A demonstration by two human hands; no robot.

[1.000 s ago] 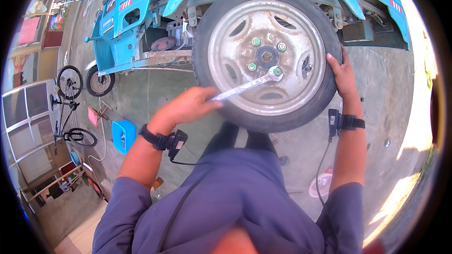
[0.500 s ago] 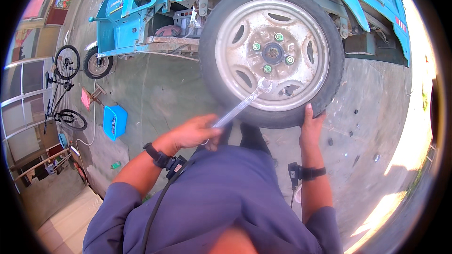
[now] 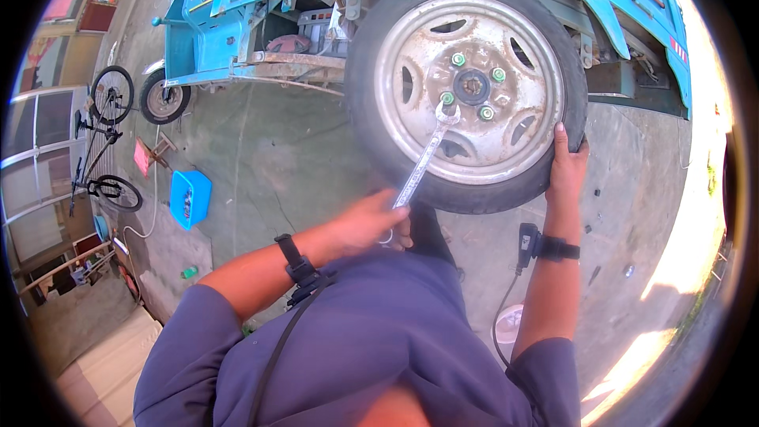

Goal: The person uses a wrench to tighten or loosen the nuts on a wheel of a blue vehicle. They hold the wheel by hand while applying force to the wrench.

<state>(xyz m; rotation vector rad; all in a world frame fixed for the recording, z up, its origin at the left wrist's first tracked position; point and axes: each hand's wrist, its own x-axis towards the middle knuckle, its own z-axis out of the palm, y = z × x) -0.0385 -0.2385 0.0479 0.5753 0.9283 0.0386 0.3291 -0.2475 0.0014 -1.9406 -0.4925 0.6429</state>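
Note:
My left hand [image 3: 371, 221] is closed around a silver combination wrench [image 3: 423, 162], a ring end showing below the fist. The wrench slants up to the right, its open jaw just below the lower-left green lug nut [image 3: 447, 98]; whether they touch I cannot tell. Several such nuts surround the dark hub [image 3: 472, 87] of a rusty silver wheel rim [image 3: 395, 130]. With the thumb on the sidewall and fingers partly hidden behind, my right hand [image 3: 565, 162] grips the lower right edge of the black tire [image 3: 466, 199]. The wheel stands upright against a blue three-wheeled truck [image 3: 217, 51].
A blue basin [image 3: 190, 199] with small things in it stands on the concrete floor to the left, near a small stool [image 3: 154, 154] and a bicycle [image 3: 107, 138]. Small dark bits lie on the ground at right. A pinkish tub [image 3: 510, 323] sits beside my right forearm.
The wheel has turned counterclockwise, and my right hand has moved up and right along with the tire. My left hand has shifted right, bringing the wrench's jaw up to a nut.

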